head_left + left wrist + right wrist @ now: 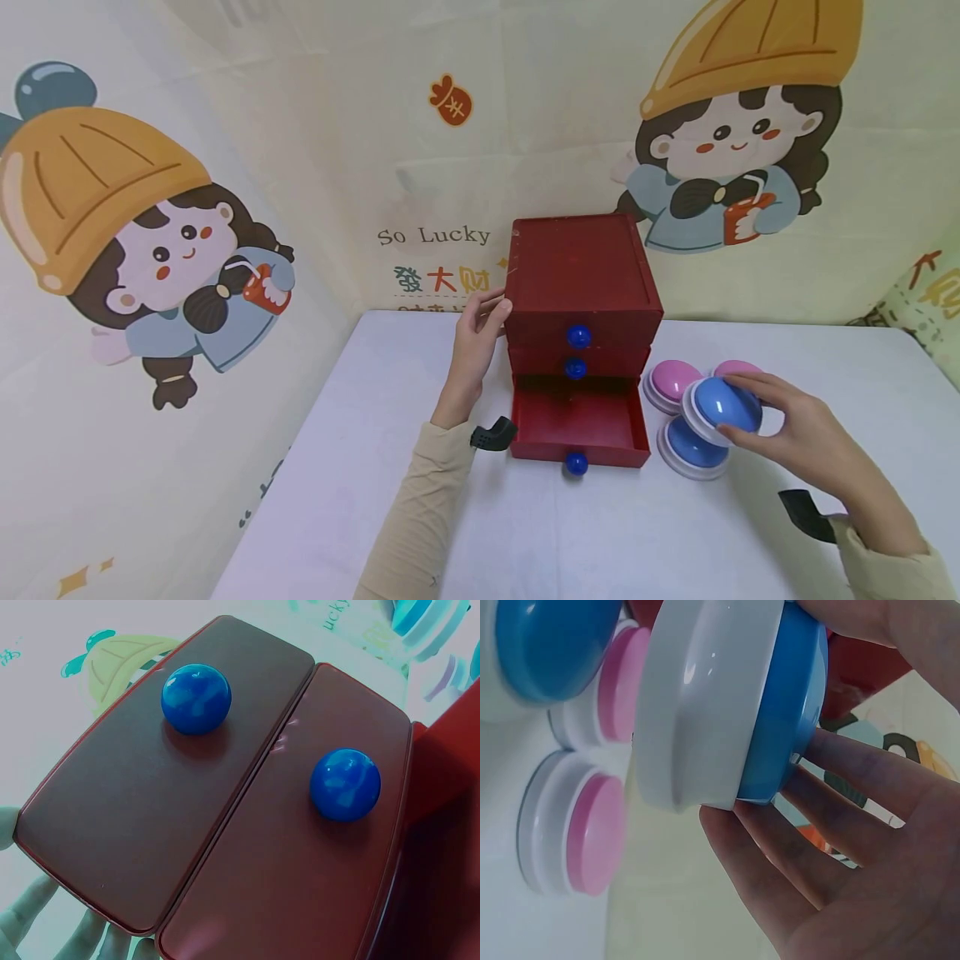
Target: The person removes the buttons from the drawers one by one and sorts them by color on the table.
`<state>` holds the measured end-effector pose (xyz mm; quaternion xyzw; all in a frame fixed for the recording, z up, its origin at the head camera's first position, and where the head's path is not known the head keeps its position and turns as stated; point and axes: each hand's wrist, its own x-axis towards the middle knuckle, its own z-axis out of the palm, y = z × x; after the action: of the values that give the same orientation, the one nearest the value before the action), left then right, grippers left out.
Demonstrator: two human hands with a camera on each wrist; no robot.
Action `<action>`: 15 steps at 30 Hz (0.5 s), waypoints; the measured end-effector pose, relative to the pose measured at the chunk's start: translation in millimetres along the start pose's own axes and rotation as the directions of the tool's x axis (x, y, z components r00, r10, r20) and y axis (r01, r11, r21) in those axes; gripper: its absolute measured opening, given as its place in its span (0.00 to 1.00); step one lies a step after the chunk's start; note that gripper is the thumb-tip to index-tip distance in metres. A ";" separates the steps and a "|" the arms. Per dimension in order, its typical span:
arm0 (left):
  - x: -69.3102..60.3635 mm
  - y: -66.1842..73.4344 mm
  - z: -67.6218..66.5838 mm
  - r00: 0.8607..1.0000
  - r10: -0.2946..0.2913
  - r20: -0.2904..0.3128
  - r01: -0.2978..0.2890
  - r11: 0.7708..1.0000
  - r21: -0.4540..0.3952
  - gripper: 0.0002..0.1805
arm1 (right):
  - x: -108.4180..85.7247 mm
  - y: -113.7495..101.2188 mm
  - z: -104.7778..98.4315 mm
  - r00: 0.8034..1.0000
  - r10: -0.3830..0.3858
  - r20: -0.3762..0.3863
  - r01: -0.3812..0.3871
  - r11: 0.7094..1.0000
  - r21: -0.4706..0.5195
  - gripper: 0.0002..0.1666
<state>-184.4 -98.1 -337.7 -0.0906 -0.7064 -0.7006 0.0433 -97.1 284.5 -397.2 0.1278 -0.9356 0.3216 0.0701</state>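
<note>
In the head view a dark red drawer cabinet [577, 258] stands on the table, its lowest drawer [573, 417] pulled out. My left hand [474, 350] rests against the cabinet's left side, thumb near the upper front edge; its spread fingers [82, 930] show along that side in the left wrist view. My right hand [813, 433] holds a blue dome push button [727, 407] with a white base, gripped between thumb and fingers above the table. Under it sits another blue push button [693, 443]. Two pink push buttons [673, 381] lie just behind.
Blue round knobs [578, 337] stick out from the drawer fronts. The white table [397, 400] meets a cartoon-printed cloth backdrop [360, 150] behind the cabinet. The push buttons stand close to the cabinet's right side.
</note>
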 end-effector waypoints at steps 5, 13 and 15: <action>5.9 -14.3 -1.6 1.000 0.013 -0.009 -0.013 1.000 -0.010 0.22 | -2.9 6.9 -0.8 1.000 0.019 0.000 -0.019 1.000 -0.023 0.43; 12.3 -26.4 -2.9 1.000 0.008 -0.008 -0.008 1.000 -0.016 0.23 | -8.6 21.6 -0.7 0.999 0.035 -0.018 -0.036 0.998 -0.048 0.42; 9.0 -19.1 -2.1 1.000 0.005 -0.004 -0.005 1.000 -0.012 0.23 | -10.1 25.5 -1.2 0.999 0.034 -0.028 -0.035 0.998 -0.053 0.42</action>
<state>-197.0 -99.6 -354.8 -0.0914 -0.7020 -0.7048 0.0458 -94.5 306.6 -413.3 0.1052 -0.9449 0.2993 0.0806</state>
